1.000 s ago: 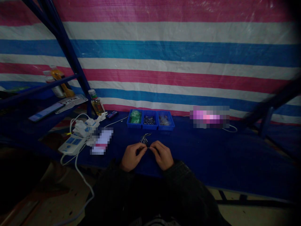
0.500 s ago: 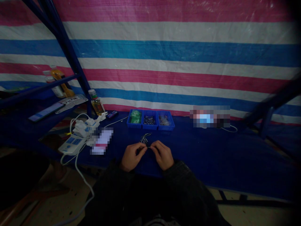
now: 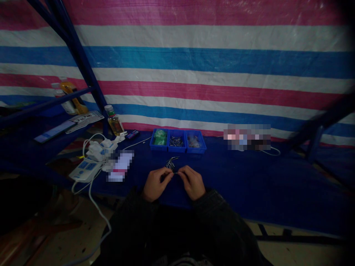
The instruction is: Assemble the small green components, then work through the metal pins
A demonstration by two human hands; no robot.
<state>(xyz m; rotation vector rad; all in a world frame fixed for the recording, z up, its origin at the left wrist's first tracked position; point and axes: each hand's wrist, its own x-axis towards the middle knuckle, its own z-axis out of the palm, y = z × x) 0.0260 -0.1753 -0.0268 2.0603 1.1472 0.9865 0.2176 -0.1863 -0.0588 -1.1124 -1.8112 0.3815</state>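
My left hand (image 3: 157, 184) and my right hand (image 3: 192, 181) meet fingertip to fingertip over the blue table (image 3: 235, 181). Between their pinched fingers is a small thin metallic pin (image 3: 175, 173), gripped at both ends; its exact kind is too small to make out. Just beyond the fingertips lies a small pile of slim dark and silvery pins (image 3: 170, 163). Farther back stand three joined blue bins: the left bin (image 3: 159, 148) has green material, the middle bin (image 3: 176, 149) similar dark pins, the right bin (image 3: 195, 150) small clear pieces.
On the left are a power strip (image 3: 84, 171) with plugs and white cables, a blurred phone (image 3: 121, 166), and a drink bottle (image 3: 114, 122). A blurred object (image 3: 246, 137) rests at the back right. Blue metal posts (image 3: 83, 62) stand before a striped sheet (image 3: 194, 59).
My hands keep nearly the same pose around the small pin. The pile and bins stay put. The blurred object at the back right looks dimmer.
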